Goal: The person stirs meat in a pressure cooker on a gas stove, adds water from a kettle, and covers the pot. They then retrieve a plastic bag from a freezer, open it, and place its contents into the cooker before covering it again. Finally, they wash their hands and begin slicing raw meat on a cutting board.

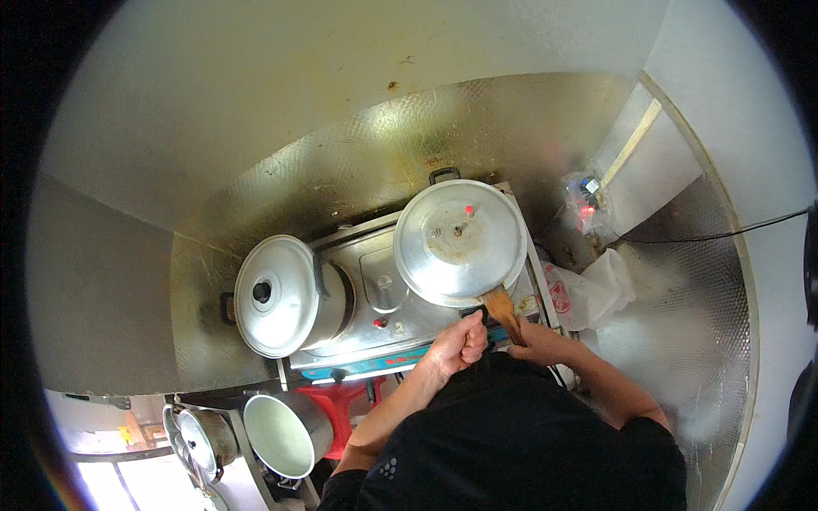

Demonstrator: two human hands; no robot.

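A large aluminium pressure cooker (457, 255) with its lid on sits on the right side of a steel gas stove (383, 281). A red-capped valve stands up from the lid. My left hand (459, 345) is curled in front of the cooker, closed at its black near handle (471, 312), which is mostly hidden behind the fingers. My right hand (543, 342) grips a wooden spatula (501, 306) by its shaft. The spatula's broad end touches the near rim of the cooker, right of the handle.
A tall lidded aluminium pot (278, 297) stands on the stove's left side. Lower left are a pale-lined open pot (281, 437), a smaller lidded pot (204, 441) and a red plastic stool (339, 409). Foil-lined walls close in behind; a plastic bag (594, 290) and a cable (709, 237) lie right.
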